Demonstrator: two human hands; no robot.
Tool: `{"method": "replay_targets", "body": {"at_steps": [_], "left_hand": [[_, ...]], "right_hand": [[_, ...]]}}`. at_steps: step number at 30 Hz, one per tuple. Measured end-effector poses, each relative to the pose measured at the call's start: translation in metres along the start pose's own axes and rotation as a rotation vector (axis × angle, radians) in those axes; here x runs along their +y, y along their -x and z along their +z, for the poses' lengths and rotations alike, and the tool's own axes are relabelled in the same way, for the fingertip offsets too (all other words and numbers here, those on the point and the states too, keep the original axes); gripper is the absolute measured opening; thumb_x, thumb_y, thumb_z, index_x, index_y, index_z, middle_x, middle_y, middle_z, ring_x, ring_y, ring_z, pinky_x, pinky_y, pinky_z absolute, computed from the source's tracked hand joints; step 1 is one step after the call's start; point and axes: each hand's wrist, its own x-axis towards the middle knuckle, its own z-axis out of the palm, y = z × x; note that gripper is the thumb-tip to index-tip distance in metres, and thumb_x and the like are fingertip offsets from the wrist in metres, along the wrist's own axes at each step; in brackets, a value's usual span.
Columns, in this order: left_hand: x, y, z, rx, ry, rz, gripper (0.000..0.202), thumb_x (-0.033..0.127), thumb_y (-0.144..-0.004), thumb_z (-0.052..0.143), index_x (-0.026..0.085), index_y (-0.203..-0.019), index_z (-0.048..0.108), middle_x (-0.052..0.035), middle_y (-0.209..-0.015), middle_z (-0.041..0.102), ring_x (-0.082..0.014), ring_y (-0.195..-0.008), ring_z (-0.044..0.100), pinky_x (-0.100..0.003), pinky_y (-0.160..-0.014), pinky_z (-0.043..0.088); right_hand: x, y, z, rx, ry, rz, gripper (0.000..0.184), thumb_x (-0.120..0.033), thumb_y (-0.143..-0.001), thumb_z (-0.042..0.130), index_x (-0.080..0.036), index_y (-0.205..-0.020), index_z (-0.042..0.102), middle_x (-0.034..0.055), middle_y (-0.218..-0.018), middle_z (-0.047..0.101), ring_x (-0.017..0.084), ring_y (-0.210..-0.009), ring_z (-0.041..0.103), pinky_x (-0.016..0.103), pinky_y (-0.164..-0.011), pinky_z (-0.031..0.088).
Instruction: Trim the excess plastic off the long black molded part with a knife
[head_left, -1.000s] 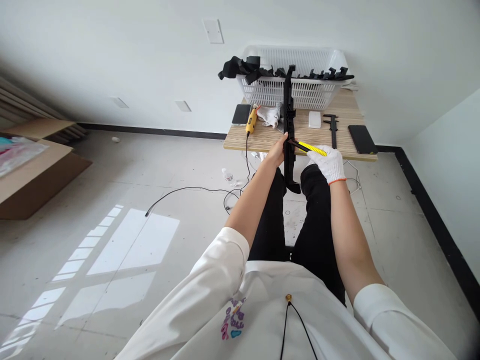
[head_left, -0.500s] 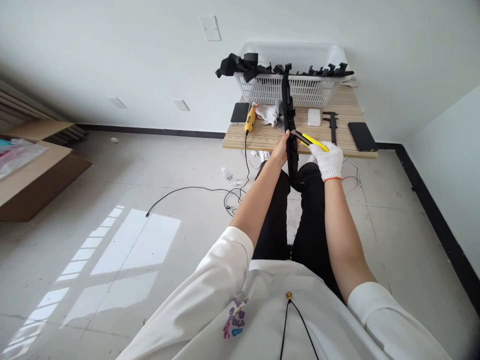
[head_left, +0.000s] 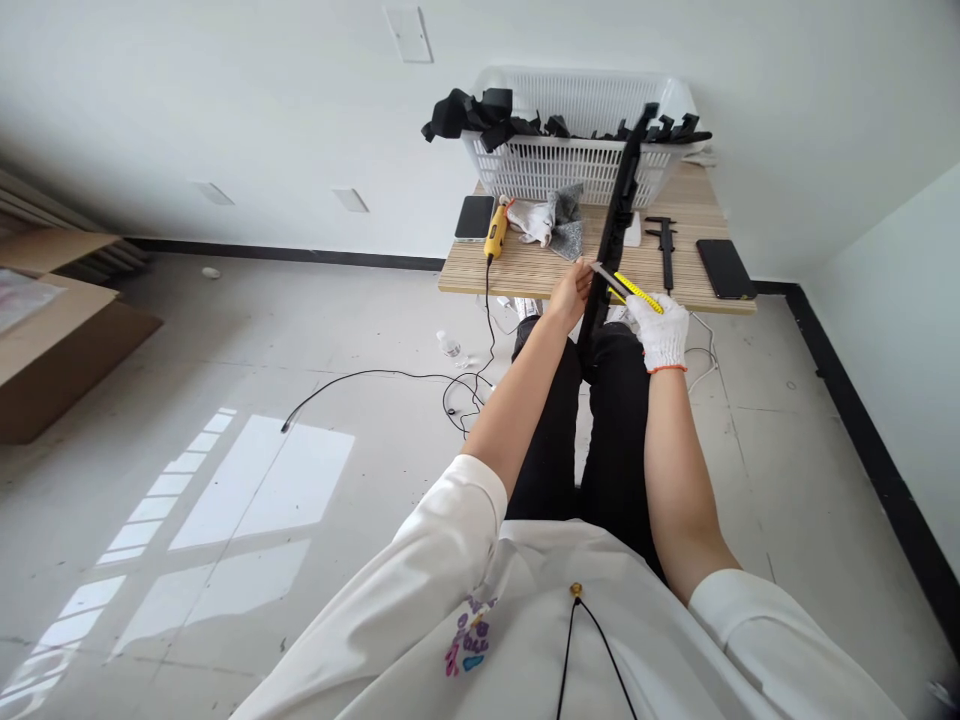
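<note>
You are seated, knees under a small wooden table [head_left: 540,272]. Your bare left hand [head_left: 571,293] is wrapped around the middle of a long, narrow black plastic part [head_left: 616,225]. Its lower end rests near your lap. A second ago the part stood almost straight up; now its upper end leans to your right, crossing in front of the white plastic mesh basket [head_left: 559,172] of similar black pieces. Your right hand [head_left: 661,328], in a white knitted glove, is closed around a yellow utility knife [head_left: 634,291], with the blade tip touching the part just beside your left fingers. The tilt seems to turn a fresh edge toward the blade. A yellow rotary tool [head_left: 495,230], grey rag [head_left: 564,222], black caliper [head_left: 664,245] and dark phone [head_left: 724,268] lie on the table.
</note>
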Motion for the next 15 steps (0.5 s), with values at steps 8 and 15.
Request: {"method": "replay_targets", "body": {"at_steps": [8, 15], "left_hand": [[0.003, 0.014, 0.006, -0.145, -0.080, -0.135, 0.050, 0.052, -0.104, 0.033, 0.020, -0.099, 0.071, -0.0093, -0.131, 0.070, -0.0263, -0.142, 0.051, -0.044, -0.112, 0.043], [-0.002, 0.023, 0.014, -0.117, -0.218, -0.060, 0.029, 0.035, -0.102, 0.043, 0.020, -0.104, 0.067, -0.0104, -0.138, 0.066, -0.0247, -0.140, 0.053, -0.043, -0.108, 0.044]], "right_hand": [[0.011, -0.011, 0.011, 0.079, -0.182, 0.203, 0.035, -0.052, -0.074, 0.067, -0.018, -0.084, 0.064, -0.0013, -0.061, 0.058, 0.010, -0.050, 0.052, 0.021, -0.041, 0.035], [0.017, -0.016, 0.015, 0.069, -0.282, 0.261, 0.038, -0.054, -0.069, 0.071, -0.020, -0.083, 0.061, -0.0025, -0.061, 0.059, 0.009, -0.047, 0.051, 0.020, -0.040, 0.037]]}}
